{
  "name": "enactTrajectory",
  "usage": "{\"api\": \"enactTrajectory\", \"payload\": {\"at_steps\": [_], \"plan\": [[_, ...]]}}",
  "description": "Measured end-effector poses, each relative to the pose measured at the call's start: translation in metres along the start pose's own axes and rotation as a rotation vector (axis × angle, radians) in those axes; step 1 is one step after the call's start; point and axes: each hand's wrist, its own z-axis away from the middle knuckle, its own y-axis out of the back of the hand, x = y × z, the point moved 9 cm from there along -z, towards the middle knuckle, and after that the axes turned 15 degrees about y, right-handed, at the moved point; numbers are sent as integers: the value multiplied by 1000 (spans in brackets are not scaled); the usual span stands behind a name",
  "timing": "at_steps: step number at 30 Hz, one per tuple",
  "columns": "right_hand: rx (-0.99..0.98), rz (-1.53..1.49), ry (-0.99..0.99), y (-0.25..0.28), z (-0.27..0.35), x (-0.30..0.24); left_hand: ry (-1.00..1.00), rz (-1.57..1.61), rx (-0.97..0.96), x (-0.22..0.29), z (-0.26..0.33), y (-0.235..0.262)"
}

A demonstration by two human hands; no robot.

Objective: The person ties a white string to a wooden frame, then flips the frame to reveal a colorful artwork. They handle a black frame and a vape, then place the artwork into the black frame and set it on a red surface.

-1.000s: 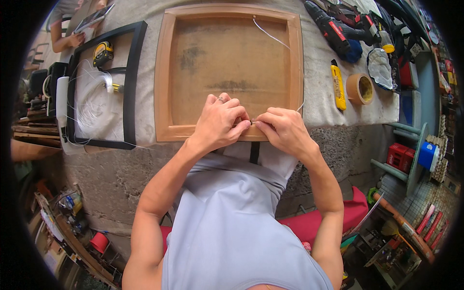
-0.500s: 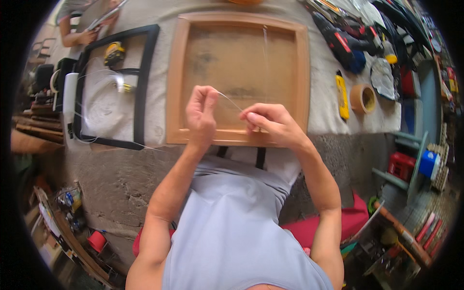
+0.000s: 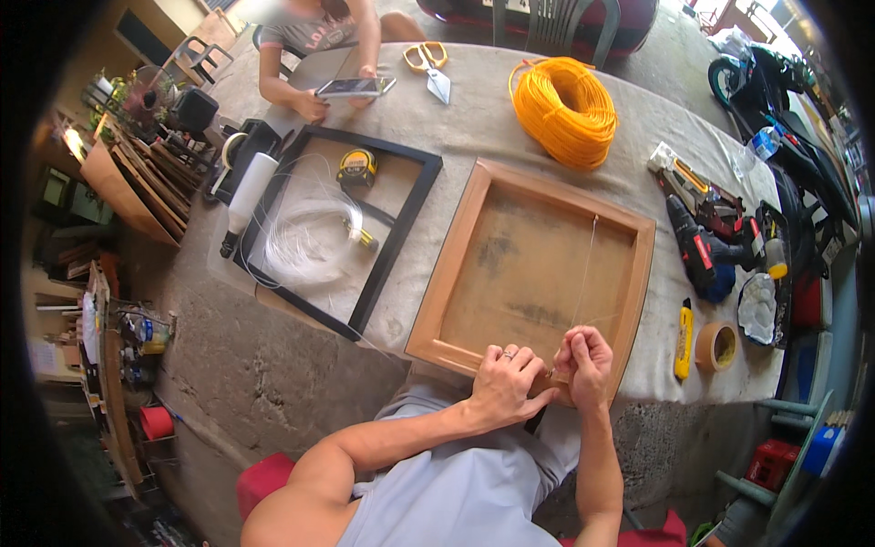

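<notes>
A wooden frame with a brown backing (image 3: pixel 447 290) lies on the cloth-covered table in front of me. A thin clear line (image 3: pixel 583 273) runs from a small fixing on its far rail down toward my hands. My right hand (image 3: pixel 586 363) is closed in a pinch over the near rail, with the line at its fingertips. Beside it, my left hand (image 3: pixel 507 387) rests on the near rail, fingers curled toward a small metal fitting (image 3: pixel 550 373). What its fingertips grip is hidden.
Left lies a black frame (image 3: pixel 401 232) with a coil of clear line (image 3: pixel 305 242) and a tape measure (image 3: pixel 356 168). Beyond are scissors (image 3: pixel 430 68), orange rope (image 3: pixel 565 109) and a person holding a tablet (image 3: pixel 354 87). Right are a yellow cutter (image 3: pixel 684 339), tape roll (image 3: pixel 715 346) and drill (image 3: pixel 697 246).
My view has swung, showing more of the table's far side. My left hand has dropped from holding the line up to the near rail; my right hand now pinches upright beside it.
</notes>
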Motion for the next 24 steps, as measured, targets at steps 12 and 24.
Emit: {"api": "enactTrajectory", "payload": {"at_steps": [12,24], "plan": [[-7,205,7,-5,-9,-6,-49,-16,83,10,-16,-5],[-61,593,177,-24,-38,-1,-52,42,37,5,-12,-8]]}}
